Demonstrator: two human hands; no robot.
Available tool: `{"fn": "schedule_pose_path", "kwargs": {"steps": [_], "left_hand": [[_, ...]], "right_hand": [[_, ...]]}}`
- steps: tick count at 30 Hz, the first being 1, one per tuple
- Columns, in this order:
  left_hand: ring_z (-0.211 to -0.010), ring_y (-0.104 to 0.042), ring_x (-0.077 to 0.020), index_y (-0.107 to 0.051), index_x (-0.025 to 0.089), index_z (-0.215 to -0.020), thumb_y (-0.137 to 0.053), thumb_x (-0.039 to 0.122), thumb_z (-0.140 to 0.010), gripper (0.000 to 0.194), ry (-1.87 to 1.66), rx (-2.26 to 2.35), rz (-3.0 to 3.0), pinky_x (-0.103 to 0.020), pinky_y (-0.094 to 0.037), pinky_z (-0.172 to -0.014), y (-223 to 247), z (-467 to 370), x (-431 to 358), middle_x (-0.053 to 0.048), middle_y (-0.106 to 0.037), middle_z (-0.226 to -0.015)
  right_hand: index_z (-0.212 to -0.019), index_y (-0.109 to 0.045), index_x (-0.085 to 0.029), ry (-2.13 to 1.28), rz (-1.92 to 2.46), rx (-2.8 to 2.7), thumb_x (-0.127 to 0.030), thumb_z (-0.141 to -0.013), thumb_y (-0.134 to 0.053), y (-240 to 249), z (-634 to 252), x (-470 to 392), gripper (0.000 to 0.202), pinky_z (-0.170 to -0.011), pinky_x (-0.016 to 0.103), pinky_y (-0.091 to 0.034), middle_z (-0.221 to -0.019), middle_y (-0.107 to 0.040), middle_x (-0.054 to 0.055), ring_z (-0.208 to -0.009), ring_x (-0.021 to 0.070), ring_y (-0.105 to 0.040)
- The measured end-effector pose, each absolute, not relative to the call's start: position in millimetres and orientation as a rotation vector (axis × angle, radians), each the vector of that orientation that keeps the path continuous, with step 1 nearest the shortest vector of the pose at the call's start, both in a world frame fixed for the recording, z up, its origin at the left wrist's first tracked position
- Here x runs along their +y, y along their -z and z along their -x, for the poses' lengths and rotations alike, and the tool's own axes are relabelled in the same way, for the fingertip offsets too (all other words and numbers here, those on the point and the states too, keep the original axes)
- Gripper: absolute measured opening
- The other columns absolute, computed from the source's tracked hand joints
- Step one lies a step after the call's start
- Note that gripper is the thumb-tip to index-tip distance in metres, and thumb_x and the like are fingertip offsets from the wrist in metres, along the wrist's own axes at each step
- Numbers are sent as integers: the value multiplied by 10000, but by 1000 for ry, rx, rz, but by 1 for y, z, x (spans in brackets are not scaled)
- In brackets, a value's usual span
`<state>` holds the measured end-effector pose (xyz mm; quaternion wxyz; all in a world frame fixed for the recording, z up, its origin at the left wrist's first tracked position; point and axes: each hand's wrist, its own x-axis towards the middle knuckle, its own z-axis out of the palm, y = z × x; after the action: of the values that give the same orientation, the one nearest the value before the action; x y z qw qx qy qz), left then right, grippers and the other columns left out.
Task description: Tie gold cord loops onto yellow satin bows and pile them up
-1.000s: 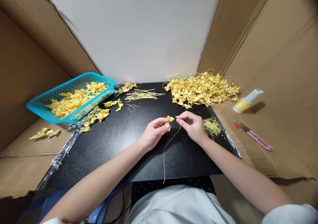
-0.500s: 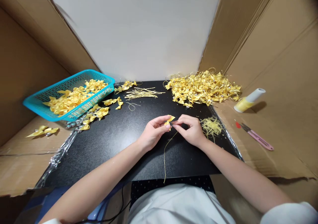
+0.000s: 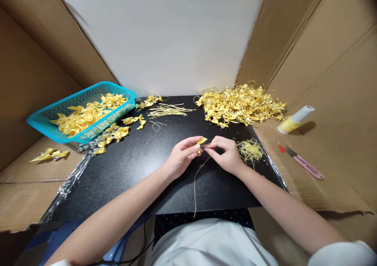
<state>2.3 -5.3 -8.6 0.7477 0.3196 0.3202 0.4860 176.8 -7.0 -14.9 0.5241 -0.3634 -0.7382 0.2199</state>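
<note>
My left hand [image 3: 183, 156] pinches a small yellow ribbon bow [image 3: 202, 141] between thumb and fingers, above the black tabletop [image 3: 165, 187]. Close against its right side, my right hand [image 3: 225, 154] has thumb and forefinger pressed together on a thin yellow cord [image 3: 194, 187]. The cord hangs from between the hands in a curve down to the table's front edge. Where cord and bow meet is too small to make out.
A turquoise basket [image 3: 38, 129] of yellow bows stands left, loose bows [image 3: 119, 134] beside it. Cut cords [image 3: 169, 110] lie at the back. Right are a bow heap [image 3: 241, 103], tangled cord [image 3: 251, 150], a tube [image 3: 296, 120] and pink-handled snips [image 3: 309, 167].
</note>
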Motion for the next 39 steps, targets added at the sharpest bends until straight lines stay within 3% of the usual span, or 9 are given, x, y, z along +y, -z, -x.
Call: {"fn": "schedule_pose_path", "kwargs": {"steps": [8,11,14,18,22,24,32,39], "left_hand": [[-744,-600,-97,-740,240,-893,-869,166,-554,370,-1210,749,-778,-228,-453,-789,9,-2,-2,21,-698,-777],[-825,-588,-118,-727,188,-702,-845,198,-575,173,-1263,822,-876,-247,-445,-825,11,-1,-1,-12,-683,-890],[-791,-560,-91,-693,178,-606,-830,183,-583,139,-1329,841,-927,-218,-441,-749,13,0,-1,1,-642,-924],[-567,-483,-51,-716,183,-639,-842,210,-569,147,-1215,850,-852,-177,-395,-539,11,1,-2,15,-619,-708],[-699,-600,-105,-744,154,-704,-853,288,-569,218,-1161,787,-818,-210,-507,-640,6,2,-4,-43,-701,-836],[-729,-625,-120,-742,143,-696,-850,325,-598,233,-1163,796,-829,-223,-526,-683,6,2,-5,-54,-711,-797],[-685,-627,-95,-773,191,-830,-887,185,-549,303,-1173,805,-845,-188,-502,-596,12,-1,-5,-49,-748,-941],[-638,-610,-82,-777,191,-851,-881,162,-555,315,-1118,743,-794,-177,-486,-568,12,0,-6,-33,-738,-841]], "right_hand": [[-768,-720,-193,-552,894,-1727,-159,-808,-642,16,-178,-6,94,-591,270,-473,-669,-650,11,-615,125,-590],[-764,-718,-193,-590,922,-1705,-174,-809,-651,17,-179,-6,83,-595,276,-474,-674,-651,12,-613,125,-587],[-760,-718,-193,-608,942,-1687,-185,-807,-658,17,-179,-6,76,-602,281,-476,-679,-655,15,-618,129,-590],[-759,-716,-188,-615,950,-1670,-172,-802,-660,17,-180,-5,73,-599,275,-472,-680,-658,16,-623,128,-593],[-762,-717,-179,-605,946,-1672,-160,-800,-658,16,-179,-5,72,-589,268,-469,-675,-655,15,-616,126,-594],[-758,-717,-177,-595,938,-1685,-157,-799,-657,16,-179,-5,76,-585,265,-468,-672,-652,15,-612,124,-591],[-735,-708,-190,-562,909,-1747,-146,-797,-649,15,-177,-7,97,-584,263,-480,-656,-650,9,-602,122,-594],[-723,-701,-197,-585,885,-1757,-153,-800,-639,14,-177,-7,107,-584,269,-490,-662,-657,14,-606,129,-605]]}}
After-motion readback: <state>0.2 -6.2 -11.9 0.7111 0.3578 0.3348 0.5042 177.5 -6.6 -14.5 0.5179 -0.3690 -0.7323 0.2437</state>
